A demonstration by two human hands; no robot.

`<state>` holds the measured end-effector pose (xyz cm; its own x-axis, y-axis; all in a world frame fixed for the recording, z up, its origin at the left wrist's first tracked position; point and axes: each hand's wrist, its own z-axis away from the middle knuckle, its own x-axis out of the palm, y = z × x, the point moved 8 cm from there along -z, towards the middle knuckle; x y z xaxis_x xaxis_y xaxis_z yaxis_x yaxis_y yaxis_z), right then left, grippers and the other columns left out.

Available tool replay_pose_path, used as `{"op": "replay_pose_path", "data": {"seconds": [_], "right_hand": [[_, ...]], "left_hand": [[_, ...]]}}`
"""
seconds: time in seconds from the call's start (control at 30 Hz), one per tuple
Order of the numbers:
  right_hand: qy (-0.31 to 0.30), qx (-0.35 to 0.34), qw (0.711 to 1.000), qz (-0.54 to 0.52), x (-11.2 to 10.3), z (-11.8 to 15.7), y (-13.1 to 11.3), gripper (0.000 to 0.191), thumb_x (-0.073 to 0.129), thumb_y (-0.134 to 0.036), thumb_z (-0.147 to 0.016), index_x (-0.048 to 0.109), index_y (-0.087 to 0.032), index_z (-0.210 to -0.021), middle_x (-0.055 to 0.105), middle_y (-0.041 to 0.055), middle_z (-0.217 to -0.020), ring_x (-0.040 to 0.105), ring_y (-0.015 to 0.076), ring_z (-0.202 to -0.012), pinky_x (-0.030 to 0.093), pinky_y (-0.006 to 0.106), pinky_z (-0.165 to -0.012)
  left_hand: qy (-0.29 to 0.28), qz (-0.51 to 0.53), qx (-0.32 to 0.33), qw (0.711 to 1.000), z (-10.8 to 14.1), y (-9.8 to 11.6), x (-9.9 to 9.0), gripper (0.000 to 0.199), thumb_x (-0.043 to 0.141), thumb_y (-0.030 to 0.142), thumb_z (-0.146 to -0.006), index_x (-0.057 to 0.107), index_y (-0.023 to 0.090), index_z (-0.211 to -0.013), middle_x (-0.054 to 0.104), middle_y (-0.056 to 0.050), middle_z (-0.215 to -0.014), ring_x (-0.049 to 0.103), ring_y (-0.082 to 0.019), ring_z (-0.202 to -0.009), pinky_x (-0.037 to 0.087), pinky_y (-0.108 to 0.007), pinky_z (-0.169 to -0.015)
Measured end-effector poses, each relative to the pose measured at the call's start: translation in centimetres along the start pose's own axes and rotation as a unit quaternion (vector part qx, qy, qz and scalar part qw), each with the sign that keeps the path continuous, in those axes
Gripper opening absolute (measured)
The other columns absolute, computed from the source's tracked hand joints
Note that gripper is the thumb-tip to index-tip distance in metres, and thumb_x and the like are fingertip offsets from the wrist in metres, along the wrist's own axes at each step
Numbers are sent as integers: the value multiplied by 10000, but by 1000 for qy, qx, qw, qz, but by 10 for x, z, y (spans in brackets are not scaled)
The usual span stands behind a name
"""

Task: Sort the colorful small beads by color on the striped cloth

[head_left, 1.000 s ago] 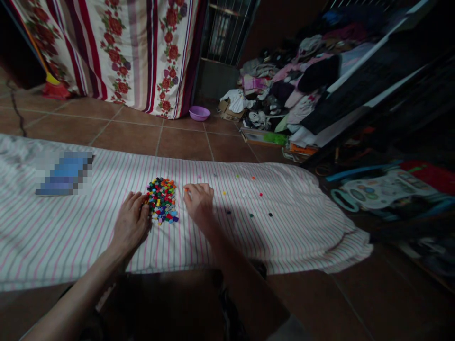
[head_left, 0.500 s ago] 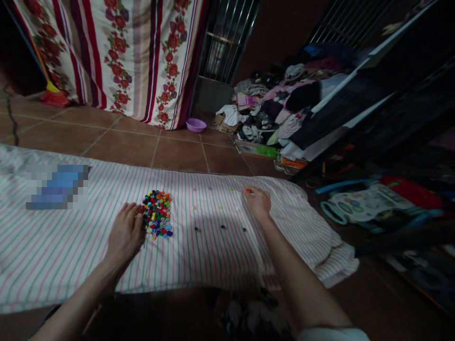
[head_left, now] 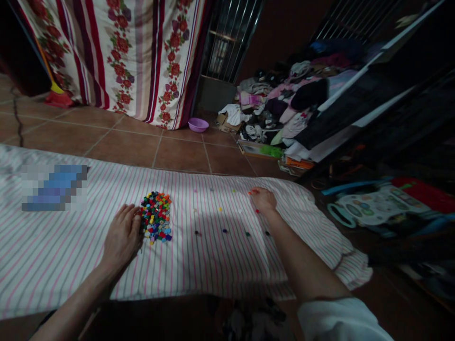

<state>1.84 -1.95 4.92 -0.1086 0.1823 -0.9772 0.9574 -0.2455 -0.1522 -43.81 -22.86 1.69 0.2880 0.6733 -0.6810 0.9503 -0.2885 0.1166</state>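
A pile of small multicoloured pieces (head_left: 156, 218) lies on the striped cloth (head_left: 199, 270). My left hand (head_left: 122, 232) rests flat at the pile's left edge, fingers spread a little and touching the outer pieces. To the right, single pieces lie spaced in rows, among them a yellow piece (head_left: 220, 209), a dark blue piece (head_left: 224, 231) and a red piece (head_left: 257, 211). At the right end of the far row my right hand (head_left: 263, 199) pinches a small orange piece (head_left: 250, 192) at its fingertips, low over the cloth.
A blurred blue rectangular item (head_left: 57, 187) lies on the cloth at the left. Beyond the cloth, a purple basin (head_left: 198, 124) sits on the tiled floor near a floral curtain (head_left: 142, 57). Heaped clothes (head_left: 280, 99) are behind at the right.
The view has shifted slightly. My right hand has turned a little, and the orange piece now shows at its fingertips. My left hand stays beside the pile.
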Motion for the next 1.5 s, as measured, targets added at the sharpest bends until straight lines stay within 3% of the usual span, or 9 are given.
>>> {"op": "replay_pose_path", "data": {"seconds": [0.13,0.33,0.53,0.77,1.07,1.23,1.3,1.5], "right_hand": [[-23,28,999,-2,6,-3,7,345,509,-200,-889,767,-243,-1114,755,66,-1082,699,220,-961,494,263,-759],[-18,1,1000,-12,12,-4,6,352,494,-173,-876,779,-241,-1071,763,54,-1048,693,202,-953,497,255,-806],[-14,-19,999,-36,20,-7,5,376,522,-84,-796,787,-215,-1029,768,60,-1027,699,201,-940,511,264,-831],[-23,-35,999,-35,22,-7,-1,437,503,-20,-769,779,-162,-1077,752,91,-1077,695,200,-989,499,239,-873],[-42,-30,998,-22,23,-5,-3,465,489,-35,-803,723,-166,-1183,735,93,-1133,675,195,-1036,477,231,-887],[-42,-41,998,-18,20,-1,-6,473,478,-49,-816,694,-152,-1224,730,92,-1144,663,201,-1060,467,242,-901],[-39,-40,998,-8,17,1,-7,472,476,-54,-822,684,-146,-1235,723,113,-1153,660,223,-1060,469,269,-894],[25,-48,999,6,-9,12,-31,368,495,-142,-878,708,-155,-1178,712,137,-1116,657,238,-1009,466,296,-853]], "left_hand": [[-15,14,-7,1000,1,-3,2,264,400,244,-878,589,179,-1051,671,-153,-1146,557,-306,-1240,469,-579,-1059],[-37,23,-93,995,-3,-12,2,322,353,288,-902,612,188,-1066,679,-128,-1146,574,-284,-1210,480,-530,-1049],[-26,15,-31,999,-4,-1,0,284,357,254,-906,617,175,-990,673,-151,-1124,556,-296,-1221,463,-558,-1057],[-49,14,-99,994,-6,-8,3,346,321,295,-938,609,167,-1081,674,-144,-1133,564,-287,-1210,475,-524,-1052],[-59,10,-94,994,-7,-8,4,319,337,287,-933,627,178,-1008,682,-136,-1123,574,-280,-1201,466,-525,-1060],[-74,22,-120,990,-6,-9,7,362,314,314,-949,622,164,-1062,673,-135,-1170,552,-276,-1253,441,-515,-1098],[-75,29,-168,982,-6,-14,7,403,304,340,-960,613,136,-1121,666,-157,-1195,530,-291,-1285,433,-522,-1106],[-67,65,-216,972,-4,-18,8,416,309,361,-956,616,166,-1157,662,-140,-1230,523,-294,-1299,428,-543,-1106]]}}
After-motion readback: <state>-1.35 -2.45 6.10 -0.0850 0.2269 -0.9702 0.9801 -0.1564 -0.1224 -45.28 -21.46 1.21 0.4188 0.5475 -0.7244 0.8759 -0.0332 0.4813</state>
